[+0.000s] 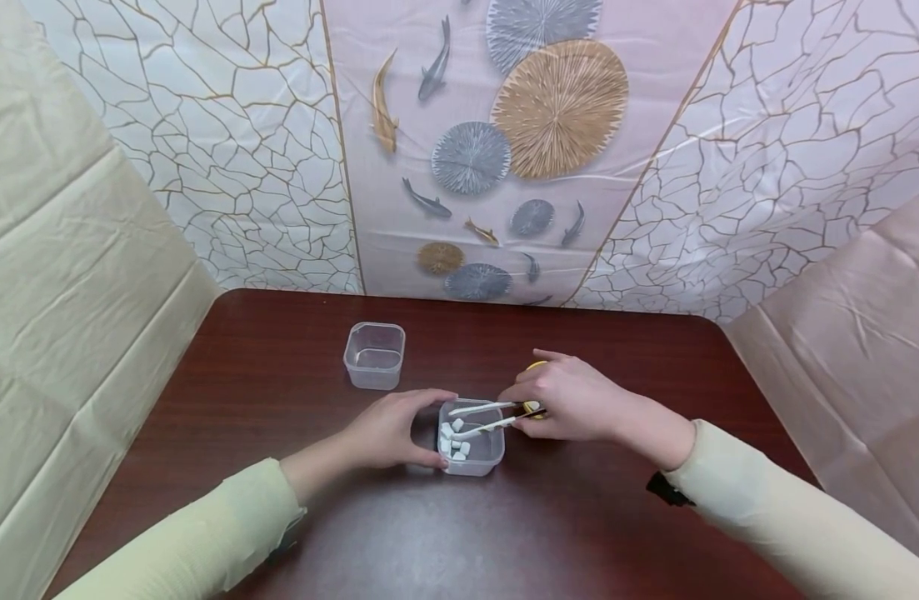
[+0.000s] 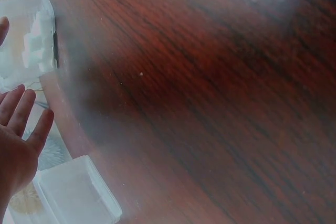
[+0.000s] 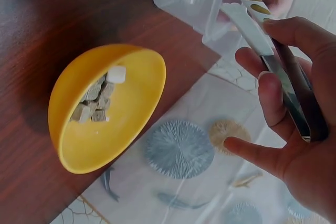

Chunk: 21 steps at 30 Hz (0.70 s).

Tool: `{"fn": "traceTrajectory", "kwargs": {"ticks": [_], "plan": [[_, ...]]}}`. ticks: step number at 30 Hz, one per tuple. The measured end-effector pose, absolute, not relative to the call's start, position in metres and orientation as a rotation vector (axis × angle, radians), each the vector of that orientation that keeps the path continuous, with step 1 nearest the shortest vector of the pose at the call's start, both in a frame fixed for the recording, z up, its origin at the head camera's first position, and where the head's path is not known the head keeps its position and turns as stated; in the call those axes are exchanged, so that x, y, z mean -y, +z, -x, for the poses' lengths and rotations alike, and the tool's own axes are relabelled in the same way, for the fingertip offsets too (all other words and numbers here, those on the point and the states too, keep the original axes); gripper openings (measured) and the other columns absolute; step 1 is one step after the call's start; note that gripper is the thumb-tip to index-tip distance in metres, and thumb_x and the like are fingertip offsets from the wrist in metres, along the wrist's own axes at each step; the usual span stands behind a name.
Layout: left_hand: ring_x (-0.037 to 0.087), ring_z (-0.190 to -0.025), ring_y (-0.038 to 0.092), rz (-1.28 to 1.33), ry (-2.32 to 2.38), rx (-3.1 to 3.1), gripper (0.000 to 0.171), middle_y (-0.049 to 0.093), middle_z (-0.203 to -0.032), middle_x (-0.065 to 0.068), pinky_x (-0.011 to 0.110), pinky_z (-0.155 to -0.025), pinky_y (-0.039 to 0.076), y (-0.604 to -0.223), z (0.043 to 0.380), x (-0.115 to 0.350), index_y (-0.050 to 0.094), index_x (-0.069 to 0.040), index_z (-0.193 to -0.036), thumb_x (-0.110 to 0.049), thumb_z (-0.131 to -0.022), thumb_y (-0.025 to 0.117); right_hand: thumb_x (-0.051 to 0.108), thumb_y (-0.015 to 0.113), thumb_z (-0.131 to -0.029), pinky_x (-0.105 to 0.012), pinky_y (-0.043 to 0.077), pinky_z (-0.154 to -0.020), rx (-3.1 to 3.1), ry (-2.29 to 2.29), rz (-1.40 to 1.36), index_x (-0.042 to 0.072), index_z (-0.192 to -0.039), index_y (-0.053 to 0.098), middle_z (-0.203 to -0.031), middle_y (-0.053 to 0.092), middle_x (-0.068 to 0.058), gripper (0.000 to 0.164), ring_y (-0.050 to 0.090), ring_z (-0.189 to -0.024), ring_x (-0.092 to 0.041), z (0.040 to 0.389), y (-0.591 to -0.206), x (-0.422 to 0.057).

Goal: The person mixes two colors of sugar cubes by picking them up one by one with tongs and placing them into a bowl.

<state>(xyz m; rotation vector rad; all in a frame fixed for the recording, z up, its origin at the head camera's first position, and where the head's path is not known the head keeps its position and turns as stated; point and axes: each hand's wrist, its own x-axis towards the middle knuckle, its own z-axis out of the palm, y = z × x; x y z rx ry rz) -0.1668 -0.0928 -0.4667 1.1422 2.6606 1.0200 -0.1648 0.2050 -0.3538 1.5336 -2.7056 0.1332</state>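
Observation:
My left hand (image 1: 387, 429) holds a clear plastic container (image 1: 483, 468) at its left side, thumb at the front corner and index finger at the back. Several small white cubes (image 1: 457, 446) lie in its left part. In my right hand (image 1: 579, 400) is a pair of metal tongs (image 3: 286, 85) with white tips, its arms apart. The tips reach into the container, over or among the cubes; whether they touch one I cannot tell. A yellow bowl (image 3: 113, 145), mostly hidden under the right hand in the head view, contains several grey-brown cubes (image 3: 97, 98) and a white cube (image 3: 116, 74).
A second clear container (image 1: 375, 379) stands behind my left hand, with no contents visible. All of it rests on a dark reddish wooden table (image 1: 279, 350). Patterned cloth (image 1: 272, 167) hangs at the back, and beige cloth (image 1: 77, 333) hangs at the sides.

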Motion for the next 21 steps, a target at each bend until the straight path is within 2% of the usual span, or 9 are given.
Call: {"fn": "traceTrajectory", "kwargs": {"ticks": [8,16,21], "plan": [[0.02,-0.131,0.065,-1.149,1.02,-2.664,0.088,0.069,-0.143,0.0,0.043,-0.11,0.052,-0.465,0.167,0.093,0.061,-0.015,-0.149,-0.043,-0.074,0.098,0.02,0.082,-0.088,-0.069,0.046,-0.11,2.711,0.027,-1.551,0.021,-0.105,0.079,-0.091,0.073,0.012,0.017,0.071,-0.085,-0.006,0.168,-0.358,-0.193],[0.021,-0.132,0.065,-1.136,1.019,-2.656,0.088,0.069,-0.144,0.001,0.044,-0.11,0.052,-0.464,0.167,0.093,0.061,-0.014,-0.149,-0.042,-0.074,0.098,0.019,0.08,-0.089,-0.07,0.046,-0.11,2.695,0.0,-1.58,0.021,-0.103,0.079,-0.093,0.077,0.007,0.015,0.075,-0.092,-0.01,0.173,-0.361,-0.186],[0.022,-0.134,0.064,-1.117,1.026,-2.647,0.088,0.068,-0.145,0.001,0.045,-0.112,0.051,-0.465,0.167,0.092,0.061,-0.014,-0.149,-0.041,-0.074,0.098,0.018,0.081,-0.088,-0.071,0.045,-0.11,2.706,-0.004,-1.573,0.021,-0.099,0.078,-0.09,0.075,0.008,0.012,0.075,-0.092,-0.012,0.174,-0.362,-0.186]]}}
